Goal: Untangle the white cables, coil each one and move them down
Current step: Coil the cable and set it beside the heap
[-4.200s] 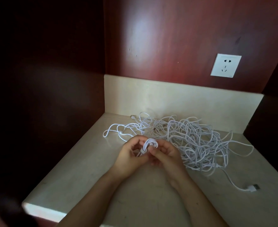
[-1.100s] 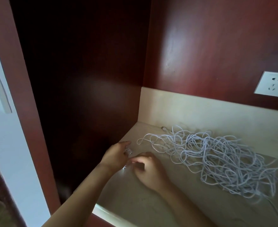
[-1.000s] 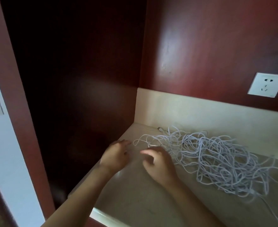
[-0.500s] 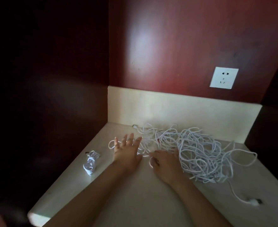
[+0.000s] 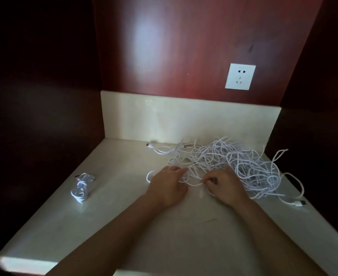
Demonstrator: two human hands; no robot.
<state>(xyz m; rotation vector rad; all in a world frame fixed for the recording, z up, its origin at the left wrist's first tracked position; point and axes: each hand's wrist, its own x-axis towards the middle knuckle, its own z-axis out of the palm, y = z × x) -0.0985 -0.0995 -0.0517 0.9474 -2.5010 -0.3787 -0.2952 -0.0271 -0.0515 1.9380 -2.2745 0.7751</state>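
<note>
A big tangle of white cables (image 5: pixel 241 164) lies on the beige counter (image 5: pixel 164 236), toward the back right. One coiled white cable (image 5: pixel 81 187) rests apart at the left side of the counter. My right hand (image 5: pixel 223 186) pinches a strand at the near edge of the tangle. My left hand (image 5: pixel 169 185) lies flat on the counter with its fingers straight, fingertips touching loose loops at the tangle's left edge. A USB plug (image 5: pixel 299 203) trails off the tangle at the right, and another plug end (image 5: pixel 149 145) points left near the back.
A beige backsplash (image 5: pixel 184 116) closes the back. Dark red wood panels wall in the left, right and rear. A white wall socket (image 5: pixel 240 76) sits on the rear panel above the tangle.
The coiled cable went from both hands onto the counter at the left. Both hands moved right to the tangle; the right hand now pinches a strand.
</note>
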